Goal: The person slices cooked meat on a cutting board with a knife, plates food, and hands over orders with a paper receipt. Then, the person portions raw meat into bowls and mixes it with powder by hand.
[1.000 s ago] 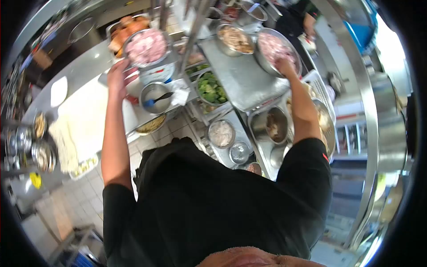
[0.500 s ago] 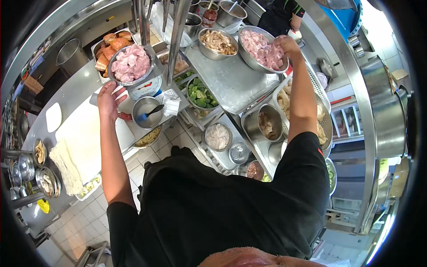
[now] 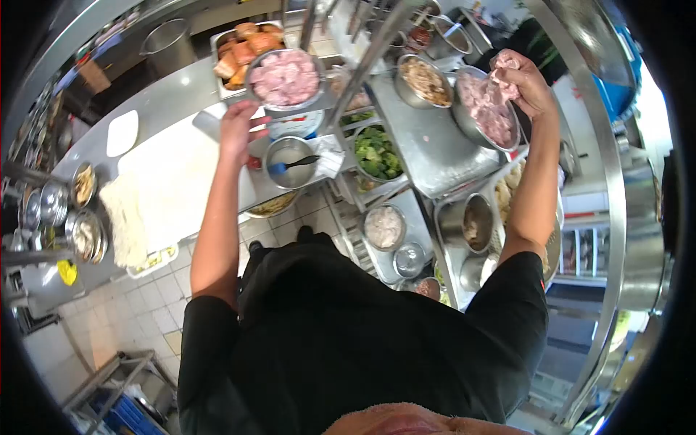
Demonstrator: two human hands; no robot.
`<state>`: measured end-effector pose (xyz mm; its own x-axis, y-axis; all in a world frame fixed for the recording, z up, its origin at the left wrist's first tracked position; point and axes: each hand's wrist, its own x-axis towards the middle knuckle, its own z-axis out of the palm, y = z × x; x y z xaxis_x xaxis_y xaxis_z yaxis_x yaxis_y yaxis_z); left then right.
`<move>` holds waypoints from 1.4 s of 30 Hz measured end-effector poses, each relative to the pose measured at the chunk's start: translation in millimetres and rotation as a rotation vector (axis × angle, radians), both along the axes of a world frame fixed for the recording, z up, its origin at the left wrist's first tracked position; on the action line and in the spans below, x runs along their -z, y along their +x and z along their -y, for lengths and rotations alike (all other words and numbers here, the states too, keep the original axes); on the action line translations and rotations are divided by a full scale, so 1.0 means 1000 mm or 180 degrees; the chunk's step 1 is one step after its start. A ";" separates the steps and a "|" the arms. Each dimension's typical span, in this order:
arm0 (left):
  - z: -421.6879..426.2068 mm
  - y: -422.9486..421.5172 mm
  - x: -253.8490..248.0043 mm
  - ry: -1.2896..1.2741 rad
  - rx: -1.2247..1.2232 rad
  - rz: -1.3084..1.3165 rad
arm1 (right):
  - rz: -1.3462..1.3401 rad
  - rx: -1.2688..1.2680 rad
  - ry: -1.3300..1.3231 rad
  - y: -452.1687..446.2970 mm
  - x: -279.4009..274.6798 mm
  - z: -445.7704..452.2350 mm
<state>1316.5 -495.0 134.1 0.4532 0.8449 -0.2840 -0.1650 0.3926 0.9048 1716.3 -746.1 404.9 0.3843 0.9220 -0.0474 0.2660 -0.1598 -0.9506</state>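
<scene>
My right hand (image 3: 531, 88) is closed around a clump of raw meat (image 3: 505, 78), lifted at the rim of a large steel bowl (image 3: 464, 129) of pale pink raw meat. My left hand (image 3: 238, 132) is open, its fingers apart, just below a second bowl of raw meat (image 3: 285, 78) that stands on a weighing scale (image 3: 297, 125). Whether its fingertips touch that bowl I cannot tell. Close to my left hand is a steel pot (image 3: 274, 172) with a blue-headed brush (image 3: 290, 165) resting in it.
Browned meat chunks fill a tray (image 3: 220, 81) behind the scale. A white board (image 3: 177, 181) covers part of the left counter. On the right stand a bowl of cooked strips (image 3: 423, 81), a bowl of broccoli (image 3: 375, 154) and a steel pot (image 3: 455, 221). A metal post (image 3: 370, 61) rises between the counters.
My right hand has come up out of the large bowl with a clump of raw meat. My left hand stays open near the bowl on the scale. The camera view has shifted and turned.
</scene>
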 end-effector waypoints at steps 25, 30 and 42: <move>-0.028 0.002 -0.005 0.0907 0.0575 -0.0530 | 0.2741 -0.1057 -0.0394 -0.178 0.142 -0.278; -0.025 -0.010 -0.019 0.0938 0.0755 -0.0623 | 0.3056 -0.1229 0.0497 -0.166 0.165 -0.287; -0.034 -0.011 0.001 0.0901 0.0444 -0.0575 | 0.3137 -0.0837 -0.0289 -0.176 0.154 -0.287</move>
